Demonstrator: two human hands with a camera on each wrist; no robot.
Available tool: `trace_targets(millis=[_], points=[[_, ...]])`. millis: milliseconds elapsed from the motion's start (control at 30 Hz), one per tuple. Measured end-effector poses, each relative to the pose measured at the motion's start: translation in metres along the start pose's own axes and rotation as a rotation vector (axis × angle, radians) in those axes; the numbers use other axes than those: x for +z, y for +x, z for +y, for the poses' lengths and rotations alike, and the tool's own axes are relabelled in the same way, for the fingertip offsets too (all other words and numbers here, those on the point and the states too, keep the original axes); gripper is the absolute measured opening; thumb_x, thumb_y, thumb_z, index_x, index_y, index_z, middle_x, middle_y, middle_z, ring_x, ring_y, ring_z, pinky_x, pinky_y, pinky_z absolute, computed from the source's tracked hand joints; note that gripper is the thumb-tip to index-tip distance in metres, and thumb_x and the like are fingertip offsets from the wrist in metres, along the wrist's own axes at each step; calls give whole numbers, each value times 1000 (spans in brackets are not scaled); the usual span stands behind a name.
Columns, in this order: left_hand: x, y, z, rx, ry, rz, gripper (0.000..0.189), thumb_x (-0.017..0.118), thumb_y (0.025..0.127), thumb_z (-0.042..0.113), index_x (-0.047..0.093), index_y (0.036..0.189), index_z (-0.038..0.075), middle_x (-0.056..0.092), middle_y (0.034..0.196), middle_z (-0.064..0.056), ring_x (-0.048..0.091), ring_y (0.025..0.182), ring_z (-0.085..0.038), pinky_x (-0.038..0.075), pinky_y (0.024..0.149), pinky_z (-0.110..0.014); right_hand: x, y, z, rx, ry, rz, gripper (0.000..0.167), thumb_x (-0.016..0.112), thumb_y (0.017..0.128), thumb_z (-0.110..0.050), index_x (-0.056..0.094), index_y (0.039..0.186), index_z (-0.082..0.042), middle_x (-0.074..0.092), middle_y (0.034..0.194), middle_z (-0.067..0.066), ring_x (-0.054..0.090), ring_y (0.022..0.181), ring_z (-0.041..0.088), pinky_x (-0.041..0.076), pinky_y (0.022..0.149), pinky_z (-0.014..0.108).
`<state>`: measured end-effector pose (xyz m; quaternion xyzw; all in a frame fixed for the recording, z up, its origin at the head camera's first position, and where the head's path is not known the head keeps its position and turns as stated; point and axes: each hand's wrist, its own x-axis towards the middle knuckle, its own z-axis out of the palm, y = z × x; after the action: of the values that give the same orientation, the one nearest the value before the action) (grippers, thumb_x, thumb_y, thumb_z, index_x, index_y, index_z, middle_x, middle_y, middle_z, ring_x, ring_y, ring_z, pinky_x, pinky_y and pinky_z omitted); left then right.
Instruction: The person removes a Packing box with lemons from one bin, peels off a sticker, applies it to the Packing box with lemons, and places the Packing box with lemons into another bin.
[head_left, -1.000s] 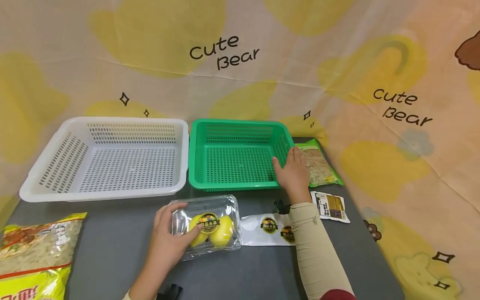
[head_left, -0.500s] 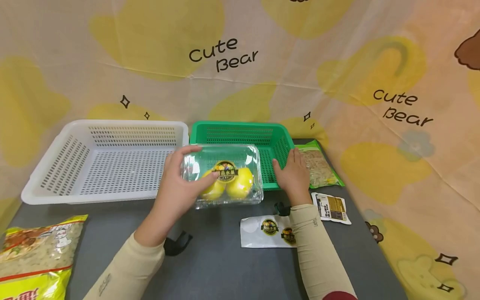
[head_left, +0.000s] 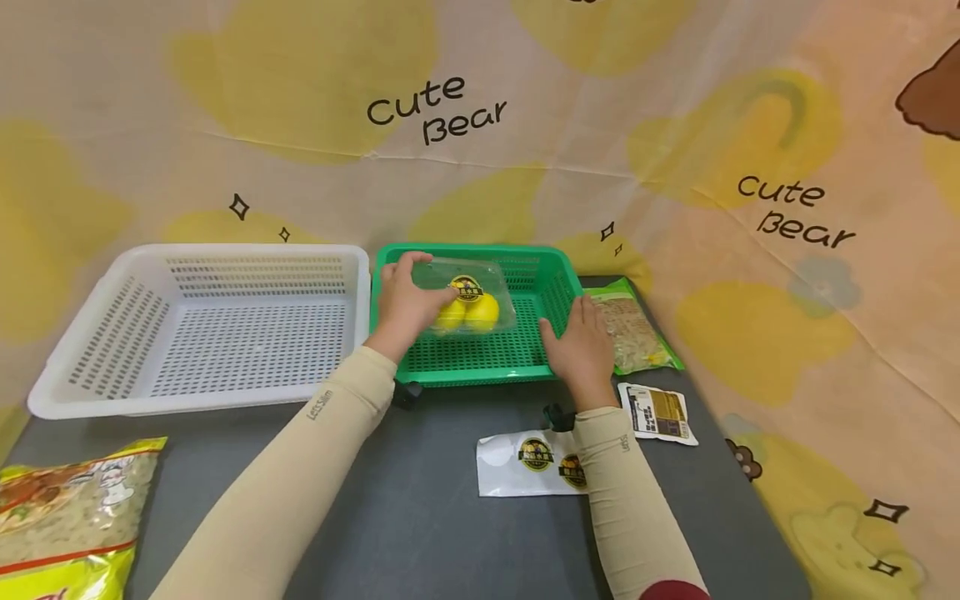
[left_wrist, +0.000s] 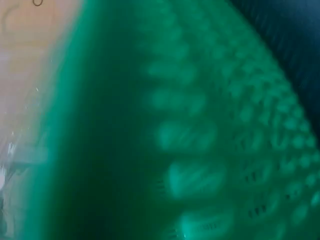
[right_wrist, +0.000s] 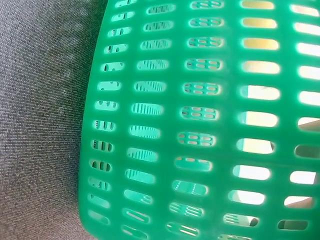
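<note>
In the head view my left hand [head_left: 405,304] grips the left end of a clear plastic fruit box [head_left: 491,275], thumb over its lid and fingers at its far side. Two round yellow fruits [head_left: 482,312] show inside, under a black-and-gold label [head_left: 465,288]. The box is tilted, within the outline of the green basket [head_left: 480,375]. My right hand [head_left: 585,354] lies at the basket's right front corner, its fingers straight along the outside and its thumb apart toward the inside. Both wrist views are filled by the basket's slotted wall, blurred in the left one.
A white basket [head_left: 56,387] stands left of the green one. On the grey table [head_left: 442,533] lie a yellow food bag [head_left: 82,517], a white packet [head_left: 498,467] partly under the right sleeve, a small sachet [head_left: 660,414] and a green-edged bag [head_left: 637,329]. A printed cloth [head_left: 300,83] hangs behind.
My left hand has lifted the fruit box off the table and carried it forward and right, into the green basket's outline. My right hand has stayed at the basket's corner.
</note>
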<state>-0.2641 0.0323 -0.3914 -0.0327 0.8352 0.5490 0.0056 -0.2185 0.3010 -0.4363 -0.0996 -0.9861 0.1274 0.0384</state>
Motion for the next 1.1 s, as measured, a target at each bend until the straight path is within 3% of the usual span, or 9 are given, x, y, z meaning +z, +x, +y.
trace_targets(millis=[100, 233, 400, 533, 933, 1000, 1100], points=[[12, 3, -4, -24, -4, -22, 65, 84, 92, 34, 51, 148, 28, 28, 161, -12, 41, 123, -49, 48, 93, -54, -1, 0, 0, 1, -8, 2, 88, 37, 110, -59, 13, 167, 3, 6, 176, 21, 8, 161, 42, 17, 126, 58], [18, 5, -15, -16, -7, -49, 65, 83, 93, 33, 50, 149, 27, 26, 163, -14, 39, 128, -50, 47, 95, -56, -1, 1, -2, 2, -16, 2, 88, 37, 110, -59, 12, 168, 2, 6, 176, 20, 9, 161, 40, 17, 126, 57], [21, 8, -35, 4, 172, -155, 63, 77, 98, 33, 49, 153, 20, 10, 172, -19, 35, 141, -54, 44, 104, -61, 1, 1, -3, -5, -19, 3, 88, 37, 110, -60, 13, 168, 2, 8, 176, 20, 9, 161, 38, 17, 126, 56], [22, 9, -38, 17, 277, -217, 59, 75, 99, 34, 52, 151, 18, 1, 174, -21, 23, 146, -57, 38, 109, -67, 0, 0, -2, -13, -5, 12, 88, 37, 110, -59, 13, 167, 3, 9, 176, 21, 9, 161, 39, 16, 126, 56], [24, 8, -38, 16, 299, -218, 61, 76, 98, 36, 52, 152, 21, 3, 174, -20, 17, 150, -53, 38, 109, -66, 0, 0, 0, -15, 8, 9, 87, 37, 110, -58, 13, 167, 3, 7, 176, 20, 9, 161, 39, 16, 127, 55], [25, 7, -38, 40, 326, -208, 61, 76, 98, 36, 53, 152, 20, 4, 174, -21, 15, 151, -54, 38, 110, -66, 0, -1, 0, -14, 14, 12, 86, 36, 110, -58, 14, 167, 3, 8, 176, 20, 9, 161, 39, 16, 127, 56], [25, 6, -37, 136, 396, -167, 61, 75, 99, 36, 53, 153, 18, 6, 174, -22, 10, 153, -55, 35, 114, -65, -1, -1, 0, -14, 37, 23, 85, 31, 111, -59, 16, 167, 3, 11, 175, 21, 10, 161, 39, 17, 126, 57]])
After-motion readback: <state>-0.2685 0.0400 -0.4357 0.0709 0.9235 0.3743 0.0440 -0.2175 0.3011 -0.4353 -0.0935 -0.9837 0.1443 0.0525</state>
